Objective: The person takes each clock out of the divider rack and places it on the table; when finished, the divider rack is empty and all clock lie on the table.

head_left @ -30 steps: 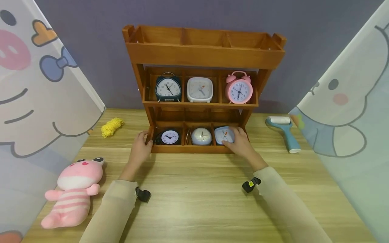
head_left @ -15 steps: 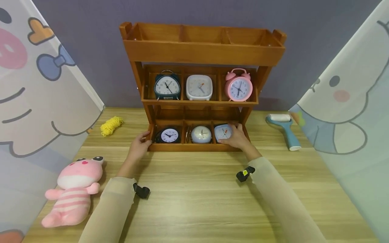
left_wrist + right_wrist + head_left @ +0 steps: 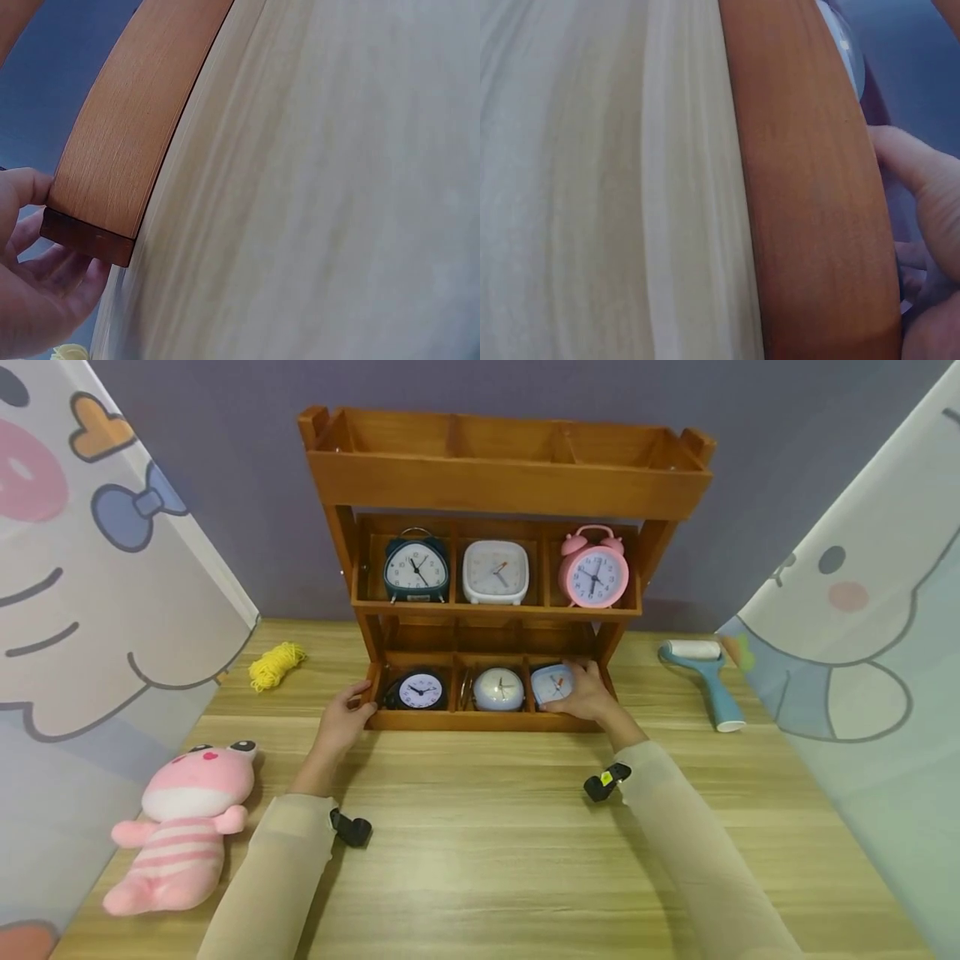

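A brown wooden shelf rack [image 3: 510,485] stands against the back wall. In its bottom tier, my right hand [image 3: 588,693] holds a light-blue alarm clock [image 3: 551,683] in the right compartment, covering its right side. The right wrist view shows the thumb behind the front board; the clock is mostly hidden there. My left hand [image 3: 343,720] grips the rack's lower left corner, its thumb over the edge and fingers around the board's end [image 3: 90,238]. A round pale-blue clock [image 3: 498,689] sits in the middle compartment and a black-rimmed clock [image 3: 420,691] in the left one.
The middle tier bears a dark green clock [image 3: 416,570], a white clock [image 3: 496,572] and a pink twin-bell clock [image 3: 595,575]. Yellow string [image 3: 277,666] and a pink plush frog [image 3: 187,827] lie left, a blue lint roller [image 3: 708,683] right.
My right hand has shifted slightly left and back along the light-blue clock, which sits a little deeper in its compartment. The left hand keeps its place at the rack's corner.
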A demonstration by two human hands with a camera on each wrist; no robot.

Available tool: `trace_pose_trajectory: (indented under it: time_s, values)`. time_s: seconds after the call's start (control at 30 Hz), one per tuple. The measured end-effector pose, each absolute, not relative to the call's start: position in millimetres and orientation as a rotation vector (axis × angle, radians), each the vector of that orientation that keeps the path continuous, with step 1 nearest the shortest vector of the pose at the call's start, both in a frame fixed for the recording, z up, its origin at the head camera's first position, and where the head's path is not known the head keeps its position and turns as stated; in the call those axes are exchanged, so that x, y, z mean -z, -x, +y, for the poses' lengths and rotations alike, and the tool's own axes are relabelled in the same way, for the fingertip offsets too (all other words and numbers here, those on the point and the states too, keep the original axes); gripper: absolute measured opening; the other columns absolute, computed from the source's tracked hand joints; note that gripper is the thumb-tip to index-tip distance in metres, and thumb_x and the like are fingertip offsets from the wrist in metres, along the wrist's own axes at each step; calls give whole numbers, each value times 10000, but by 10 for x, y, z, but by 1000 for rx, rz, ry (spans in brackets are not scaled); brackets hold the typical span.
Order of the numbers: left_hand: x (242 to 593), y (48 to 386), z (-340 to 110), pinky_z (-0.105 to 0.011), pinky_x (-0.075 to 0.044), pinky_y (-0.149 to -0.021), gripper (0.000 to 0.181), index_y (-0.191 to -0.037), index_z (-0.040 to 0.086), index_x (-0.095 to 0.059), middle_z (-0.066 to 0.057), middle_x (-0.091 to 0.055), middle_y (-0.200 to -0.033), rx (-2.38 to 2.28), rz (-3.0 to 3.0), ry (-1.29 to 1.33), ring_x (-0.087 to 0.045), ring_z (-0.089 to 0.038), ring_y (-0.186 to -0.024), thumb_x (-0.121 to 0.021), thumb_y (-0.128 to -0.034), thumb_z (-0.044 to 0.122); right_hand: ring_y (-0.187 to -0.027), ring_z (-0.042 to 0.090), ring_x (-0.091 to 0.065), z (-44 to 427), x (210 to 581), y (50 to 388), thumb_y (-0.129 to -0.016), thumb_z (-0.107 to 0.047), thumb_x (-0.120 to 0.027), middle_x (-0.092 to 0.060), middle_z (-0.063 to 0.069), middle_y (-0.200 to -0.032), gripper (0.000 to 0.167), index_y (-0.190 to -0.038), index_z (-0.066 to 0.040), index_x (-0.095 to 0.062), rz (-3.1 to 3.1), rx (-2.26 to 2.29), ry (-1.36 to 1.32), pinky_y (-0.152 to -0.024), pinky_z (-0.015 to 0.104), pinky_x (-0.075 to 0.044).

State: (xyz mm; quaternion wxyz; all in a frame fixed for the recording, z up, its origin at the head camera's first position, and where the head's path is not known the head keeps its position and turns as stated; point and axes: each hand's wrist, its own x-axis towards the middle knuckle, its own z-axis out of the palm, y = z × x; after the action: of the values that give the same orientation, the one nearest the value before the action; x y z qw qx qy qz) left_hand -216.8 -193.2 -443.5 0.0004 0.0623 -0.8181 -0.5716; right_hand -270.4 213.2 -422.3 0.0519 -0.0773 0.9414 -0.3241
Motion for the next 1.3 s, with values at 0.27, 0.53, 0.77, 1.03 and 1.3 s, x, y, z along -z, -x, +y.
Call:
trace_pose_trajectory:
  time_s: [0.27,0.53,0.77,1.03,1.3]
  values:
    - [4454,2166,-1939,-456,-432,-947,507,-1462,17,-429,-274,-379,-1443,1806,-2563,-177,-430,-393,-1266,-534,-968,58,-1324,440,-292,2157,4252,2741,-717,-308,-855,-219,285,-1501,1051,-1501,50,-254,2898,889,268,-1056,536,-283]
    - [4450,2183,-1959,-451,-436,-941,510,-1465,41,-436,-264,-374,-1449,1820,-2561,-189,-429,-388,-1270,-542,-967,74,-1269,437,-362,2151,4231,2726,-709,-358,-853,-226,287,-1484,1071,-1484,80,-257,2964,903,244,-1036,525,-323]
    - [4438,2165,-1955,-385,-456,-867,507,-1467,45,-436,-277,-419,-1402,1822,-2581,-209,-440,-372,-1256,-544,-973,80,-1252,441,-363,2158,4139,2637,-702,-340,-860,-250,294,-1463,1054,-1473,83,-279,2994,1001,245,-1024,540,-325]
    - [4466,2170,-1969,-366,-449,-857,518,-1470,56,-435,-271,-434,-1394,1838,-2572,-217,-446,-361,-1253,-552,-967,90,-1229,444,-376,2256,3924,2450,-703,-279,-868,-242,277,-1464,1041,-1479,76,-273,3005,1098,305,-999,563,-337]
    - [4473,2171,-1977,-290,-469,-803,522,-1472,46,-426,-264,-384,-1441,1881,-2535,-183,-449,-367,-1249,-548,-965,71,-1204,461,-366,2504,3762,2241,-721,-251,-854,-255,309,-1440,1025,-1475,101,-255,3008,1091,320,-969,596,-335]
